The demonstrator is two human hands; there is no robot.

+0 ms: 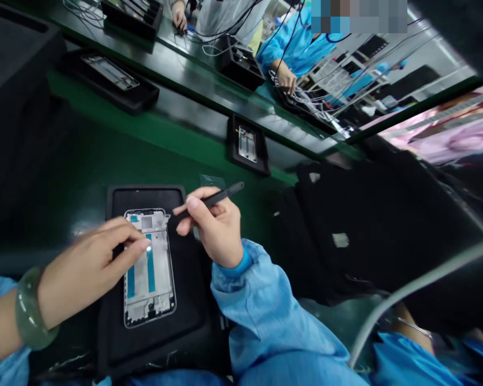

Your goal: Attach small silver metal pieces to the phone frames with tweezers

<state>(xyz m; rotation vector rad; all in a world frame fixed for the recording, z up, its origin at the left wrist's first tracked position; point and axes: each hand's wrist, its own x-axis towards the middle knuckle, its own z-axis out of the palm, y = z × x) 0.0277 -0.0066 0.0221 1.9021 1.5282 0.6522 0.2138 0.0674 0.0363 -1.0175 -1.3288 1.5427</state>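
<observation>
A silver phone frame with blue adhesive strips lies face up in a black tray in front of me. My left hand, a green bangle on its wrist, reaches over the frame's left side. Its thumb and forefinger are pinched together above the strips; a small bright spot shows at the thumb tip, but what they hold, if anything, is unclear. Between thumb and fingers, my right hand grips a slim black hand tool. The tool's lower end points at the frame's upper right edge.
Two more black trays with phone frames stand farther back on the green bench. Stacked black trays rise at right, beside a pale curved tube. Co-workers' hands handle cables across the line.
</observation>
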